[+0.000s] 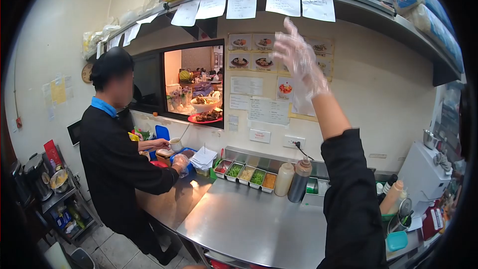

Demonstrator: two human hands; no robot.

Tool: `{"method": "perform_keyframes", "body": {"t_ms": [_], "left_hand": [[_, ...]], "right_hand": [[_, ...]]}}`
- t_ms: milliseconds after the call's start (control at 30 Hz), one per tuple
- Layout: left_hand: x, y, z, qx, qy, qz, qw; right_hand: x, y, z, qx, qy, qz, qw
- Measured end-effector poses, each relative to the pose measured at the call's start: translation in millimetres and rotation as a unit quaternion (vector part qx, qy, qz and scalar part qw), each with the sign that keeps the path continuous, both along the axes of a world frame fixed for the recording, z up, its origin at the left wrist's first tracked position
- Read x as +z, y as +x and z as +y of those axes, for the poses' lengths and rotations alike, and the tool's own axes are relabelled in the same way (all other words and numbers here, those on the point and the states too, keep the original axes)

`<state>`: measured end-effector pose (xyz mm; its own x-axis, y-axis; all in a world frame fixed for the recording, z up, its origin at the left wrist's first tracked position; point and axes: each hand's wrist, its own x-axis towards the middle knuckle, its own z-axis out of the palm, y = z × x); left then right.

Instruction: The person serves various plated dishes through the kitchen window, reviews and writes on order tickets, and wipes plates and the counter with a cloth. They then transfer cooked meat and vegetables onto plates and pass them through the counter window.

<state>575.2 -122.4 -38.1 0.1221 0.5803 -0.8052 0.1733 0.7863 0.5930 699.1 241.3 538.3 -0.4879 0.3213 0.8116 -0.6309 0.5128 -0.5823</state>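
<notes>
My right hand [298, 57], in a clear plastic glove, is raised high in front of the wall, its fingers apart and nothing in them. Its fingertips are just below the handwritten paper slips [283, 3] clipped along the shelf edge; whether they touch is unclear. Behind the hand, food photos [264, 62] are fixed to the wall. Of my left hand [194, 267], only a sliver of skin seems to show at the bottom edge, with the fingers hidden.
A co-worker [117, 139] in black stands left, holding a small cup [176, 144]. Topping trays [245, 173] and two squeeze bottles [284, 179] line the back of the steel counter [249, 224]. Plated food [206, 116] sits in the pass window. An overhead shelf [348, 1] spans above.
</notes>
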Motion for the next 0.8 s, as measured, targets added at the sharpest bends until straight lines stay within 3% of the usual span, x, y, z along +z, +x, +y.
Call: {"method": "perform_keyframes", "body": {"t_ms": [33, 67, 100, 133, 167, 200, 233, 267, 300, 333, 400, 433, 467, 500, 533, 600, 667, 733, 767, 800], "left_hand": [[47.0, -10.1, 22.5, -0.109, 0.103, 0.112, 0.982], [75.2, -16.5, 40.6, -0.213, 0.202, 0.219, 0.930], [76.8, -23.3, 60.8, 0.007, 0.187, 0.090, 0.978], [105.4, -33.4, 81.3, -0.084, 0.298, 0.239, 0.920], [131.3, -37.9, 98.8, -0.039, 0.398, 0.261, 0.879], [149.2, -40.3, 117.2, 0.069, 0.536, 0.211, 0.814], [188.6, -36.5, 131.6, 0.124, 0.559, 0.271, 0.774], [210.1, -41.9, 144.8, 0.200, 0.599, 0.190, 0.752], [230.5, -44.6, 158.8, 0.248, 0.663, 0.169, 0.685], [248.2, -47.2, 170.1, 0.297, 0.716, 0.146, 0.614], [275.6, -55.1, 177.0, 0.334, 0.746, 0.156, 0.555], [283.6, -56.1, 182.4, 0.383, 0.756, 0.134, 0.514], [254.6, -82.9, 185.6, 0.433, 0.700, 0.172, 0.542], [234.9, -108.7, 190.2, 0.454, 0.672, 0.210, 0.546], [206.9, -123.1, 190.9, 0.498, 0.639, 0.209, 0.547], [150.9, -151.6, 191.2, 0.555, 0.605, 0.192, 0.538], [88.6, -180.3, 184.9, 0.559, 0.548, 0.222, 0.581], [25.4, -206.8, 181.0, 0.522, 0.479, 0.254, 0.658], [0.3, -213.6, 183.1, 0.513, 0.460, 0.224, 0.690], [-3.9, -213.1, 184.3, 0.454, 0.439, 0.291, 0.719]], "right_hand": [[21.0, -11.8, 8.0, 0.049, -0.045, 0.036, 0.997], [33.4, -23.1, 17.1, 0.100, -0.091, 0.070, 0.988], [40.8, -29.5, 9.1, 0.089, -0.126, 0.131, 0.979], [47.6, -37.6, 21.1, 0.125, -0.141, 0.169, 0.967], [56.4, -45.9, 34.7, 0.160, -0.155, 0.209, 0.952], [59.6, -58.3, 47.7, 0.219, -0.180, 0.283, 0.916], [53.5, -65.3, 52.6, 0.221, -0.185, 0.282, 0.915], [38.5, -70.0, 52.7, 0.238, -0.180, 0.287, 0.910], [15.1, -76.2, 53.5, 0.253, -0.178, 0.291, 0.905], [-23.7, -85.7, 56.1, 0.286, -0.113, 0.227, 0.924], [-129.2, -111.2, 45.9, 0.362, -0.115, 0.065, 0.923], [-183.3, -106.1, 9.1, 0.255, -0.195, -0.015, 0.947], [-257.2, -115.5, -13.0, 0.167, -0.150, -0.297, 0.928], [-305.8, -137.1, 0.4, 0.140, -0.004, -0.343, 0.929], [-342.9, -141.8, -5.5, 0.169, -0.050, -0.378, 0.909], [-386.5, -158.9, -7.2, 0.194, -0.099, -0.409, 0.886], [-416.5, -179.5, 5.5, 0.225, -0.109, -0.463, 0.850], [-472.4, -231.3, 64.9, 0.191, -0.137, -0.408, 0.882], [-475.3, -254.9, 77.5, 0.136, -0.228, -0.386, 0.883], [-475.6, -279.5, 89.9, 0.079, -0.314, -0.359, 0.875]]}}
